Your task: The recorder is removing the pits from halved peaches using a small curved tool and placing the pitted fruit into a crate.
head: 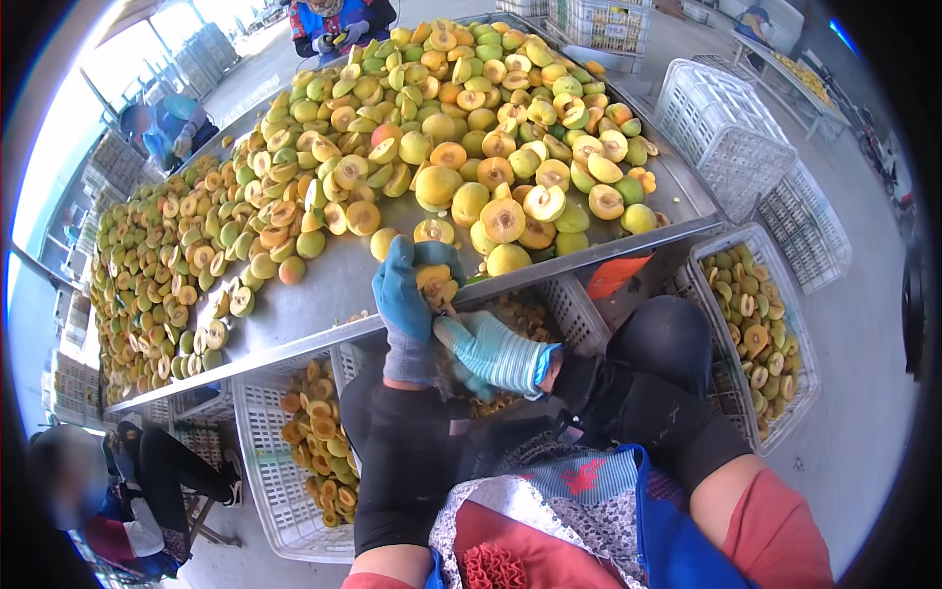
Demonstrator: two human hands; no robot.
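Note:
At the near edge of a metal table (294,330), my left hand (409,291), in a blue coated glove, grips a cut yellow peach half (436,283) with its cut face showing. My right hand (494,347), in a striped light-blue glove, is closed just below it, its fingertips at the lower side of the fruit. A small tool seems to be in its fingers, but its shape is mostly hidden. Halved peaches (503,220), green to yellow, lie heaped on the table beyond my hands. Below my hands, a crate (572,313) holds brownish fruit pieces.
Plastic crates of peach halves stand at the left (261,471) and the right (798,353) of my legs. Stacked white crates (721,132) stand beyond the table's right side. An orange-red object (618,275) is under the edge. Co-workers sit at the lower left (140,508) and across the table (342,29).

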